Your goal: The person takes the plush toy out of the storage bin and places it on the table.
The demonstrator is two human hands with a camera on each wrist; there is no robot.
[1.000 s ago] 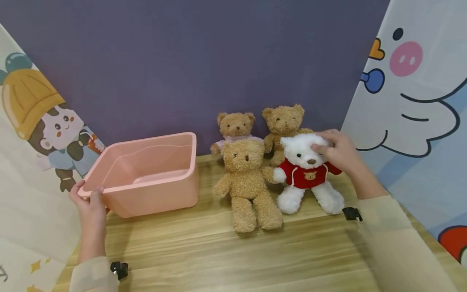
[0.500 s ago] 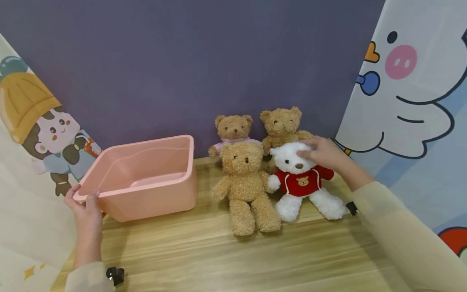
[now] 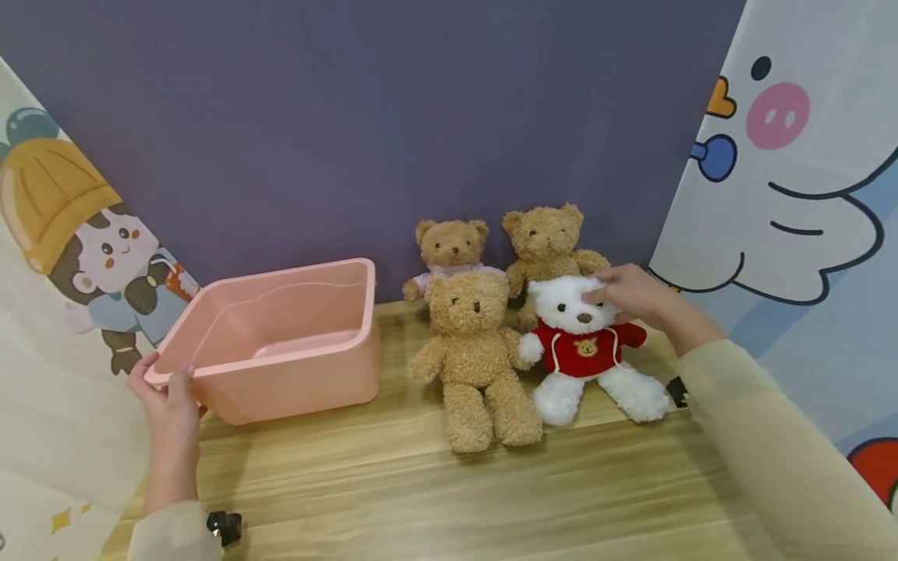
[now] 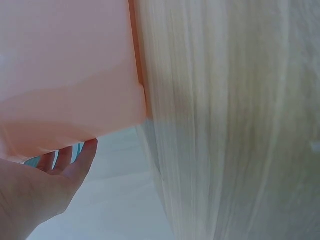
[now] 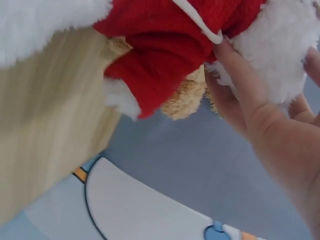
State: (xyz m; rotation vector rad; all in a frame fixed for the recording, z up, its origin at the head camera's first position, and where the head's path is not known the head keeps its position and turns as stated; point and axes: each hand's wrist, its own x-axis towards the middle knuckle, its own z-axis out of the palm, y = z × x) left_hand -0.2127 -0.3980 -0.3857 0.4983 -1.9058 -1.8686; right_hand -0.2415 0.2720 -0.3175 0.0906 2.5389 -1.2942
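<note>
My left hand grips the near left corner of a pink plastic bin, thumb on the front side. In the left wrist view, the fingers bend against the bin wall. My right hand holds the head of a white teddy bear in a red hoodie. The right wrist view has the thumb at the bear's neck, over the red cloth. The white bear sits upright beside a plain tan teddy bear, their arms close together.
Behind sit a small brown teddy bear in a pale pink top and another tan teddy bear, partly hidden. A dark wall closes the back of the wooden table. Cartoon-printed cloths stand left and right.
The white bear, with my right hand on its head, has shifted slightly left and lower, against the tan bear. My left hand stays on the bin corner. The head view has moved a little.
</note>
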